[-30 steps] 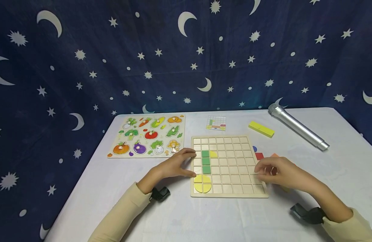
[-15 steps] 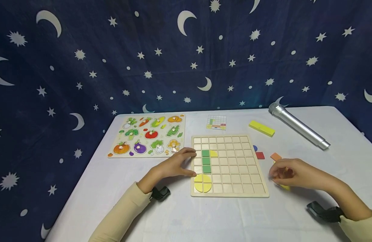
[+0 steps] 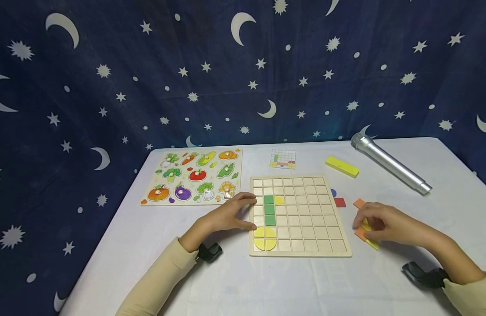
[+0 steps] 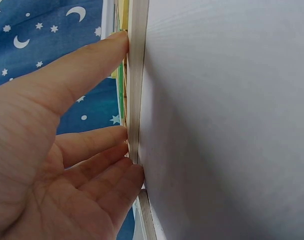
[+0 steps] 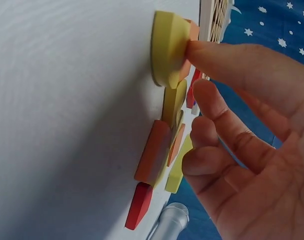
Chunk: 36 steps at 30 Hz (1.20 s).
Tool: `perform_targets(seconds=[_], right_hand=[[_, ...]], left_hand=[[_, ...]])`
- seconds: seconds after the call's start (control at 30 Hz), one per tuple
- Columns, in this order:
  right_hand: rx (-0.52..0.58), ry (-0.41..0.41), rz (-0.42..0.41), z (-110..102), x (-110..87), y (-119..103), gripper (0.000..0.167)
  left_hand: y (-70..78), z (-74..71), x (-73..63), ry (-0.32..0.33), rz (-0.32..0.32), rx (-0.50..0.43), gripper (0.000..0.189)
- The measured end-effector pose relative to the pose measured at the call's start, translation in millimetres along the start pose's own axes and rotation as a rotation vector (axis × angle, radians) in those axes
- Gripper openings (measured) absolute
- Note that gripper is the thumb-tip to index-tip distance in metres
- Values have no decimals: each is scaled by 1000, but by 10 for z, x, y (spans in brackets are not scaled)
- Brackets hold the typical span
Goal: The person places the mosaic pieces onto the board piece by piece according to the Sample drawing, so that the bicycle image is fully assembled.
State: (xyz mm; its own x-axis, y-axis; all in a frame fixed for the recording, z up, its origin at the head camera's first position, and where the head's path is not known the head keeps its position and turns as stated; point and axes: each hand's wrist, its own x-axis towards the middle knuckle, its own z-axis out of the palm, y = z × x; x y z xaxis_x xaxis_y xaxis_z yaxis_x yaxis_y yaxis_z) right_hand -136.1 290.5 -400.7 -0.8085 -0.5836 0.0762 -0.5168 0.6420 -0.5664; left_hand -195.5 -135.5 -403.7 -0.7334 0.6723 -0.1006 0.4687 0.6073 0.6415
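My left hand [image 3: 227, 215] rests against the left edge of a wooden grid board [image 3: 306, 215], thumb and fingertips spread along the rim. On the board sit several green square tiles [image 3: 269, 210] in a column and several yellow quarter-round tiles [image 3: 270, 244]. To the board's right, my right hand [image 3: 389, 226] is low over a cluster of loose tiles, its fingers loosely bent. In the right wrist view its thumb touches an orange tile [image 5: 185, 70] beside a yellow rounded tile [image 5: 164, 50]. The index fingertip looks slightly apart from them. The hand partly covers the cluster.
A red tile [image 3: 340, 202] and a blue rounded tile [image 3: 333, 192] lie by the board's right edge. Behind are a small pattern card [image 3: 283, 159], a yellow bar [image 3: 342, 167] and a silver microphone [image 3: 391, 163]. A vegetable puzzle [image 3: 195, 175] lies at back left.
My right hand has moved right from the board's edge to the loose tiles, then lowered onto them, its thumb meeting an orange tile. The left hand has stayed on the board's edge.
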Motion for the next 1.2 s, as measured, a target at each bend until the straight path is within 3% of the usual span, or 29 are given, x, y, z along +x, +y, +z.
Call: perform_targets(seconds=[0.3, 0.43, 0.67, 1.07, 1.2], right_hand=[[-26, -14, 32, -13, 3, 26, 25], [-35, -65, 64, -32, -14, 46, 18], [41, -138, 105, -61, -63, 85, 16], [92, -24, -2, -9, -105, 129, 22], [90, -27, 14, 1, -93, 116, 23]], left_hand=[[-9, 0, 4, 1, 0, 0, 73], [-9, -4, 2, 0, 1, -3, 73], [-1, -6, -2, -3, -2, -12, 72], [6, -19, -8, -1, -9, -6, 73], [2, -10, -6, -2, -8, -3, 73]])
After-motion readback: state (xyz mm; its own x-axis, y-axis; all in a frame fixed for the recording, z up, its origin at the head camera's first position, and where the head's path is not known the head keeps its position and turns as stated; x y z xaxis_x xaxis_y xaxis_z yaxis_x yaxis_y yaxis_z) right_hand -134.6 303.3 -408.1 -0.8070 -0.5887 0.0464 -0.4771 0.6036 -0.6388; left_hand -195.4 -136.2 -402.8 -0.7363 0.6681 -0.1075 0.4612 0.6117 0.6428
